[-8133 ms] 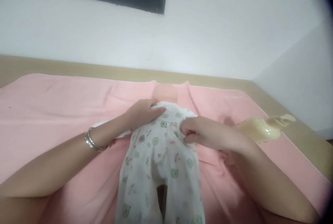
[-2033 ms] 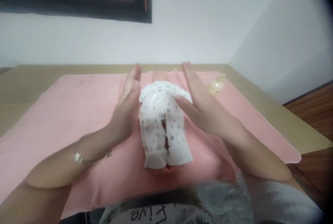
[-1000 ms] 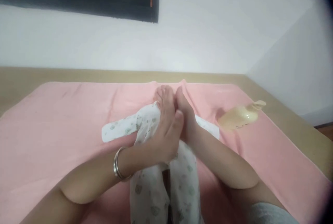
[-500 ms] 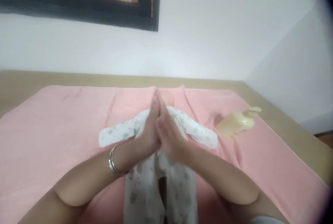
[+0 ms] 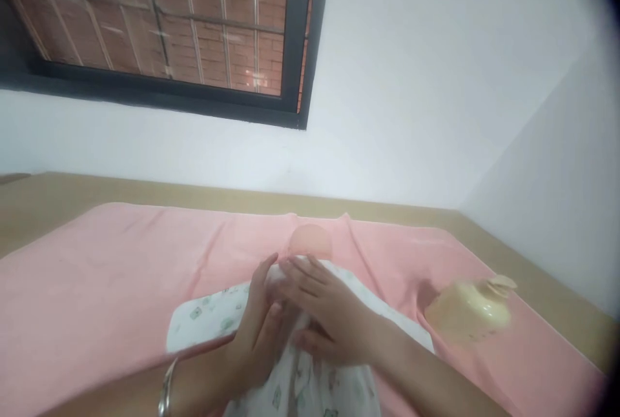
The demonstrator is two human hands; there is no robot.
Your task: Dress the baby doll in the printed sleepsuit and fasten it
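Doll [image 5: 310,241], laid lengthwise on a pink cloth [image 5: 145,262], smooth rounded crown toward the far wall [image 5: 411,101]. Clothing: a white printed suit [image 5: 310,388], thin and soft-looking, gathered into loose folds down the middle, with small greenish motifs, most too blurred to read. Both sleeves extend outward; one sleeve [image 5: 206,319], to the left, lies flat with a blunt rounded end, the other runs partly hidden by the right forearm.

Left hand [image 5: 261,333] and right hand [image 5: 336,317] are over the doll's chest, palms turned inward. Left fingers are extended and close together, thumb clear of them. Right fingers are straight, slightly spread, crossing toward the left hand. Whether either hand presses on the fabric, I cannot tell from where I stand. Left wrist carries a polished silver bracelet [image 5: 166,391].

Right of the doll, on the same cloth near its edge: a pump bottle [image 5: 467,310], pale yellow, glossy and rounded, small dark marks low on its side, the dispensing head at its outer end.

Cloth shows several raised creases and a pale hem. Tan, matte tabletop [image 5: 387,209] is exposed along the back and right. Wall finish is plain white; a dark-framed window [image 5: 294,30] has slim upright bars, with reddish brickwork beyond.
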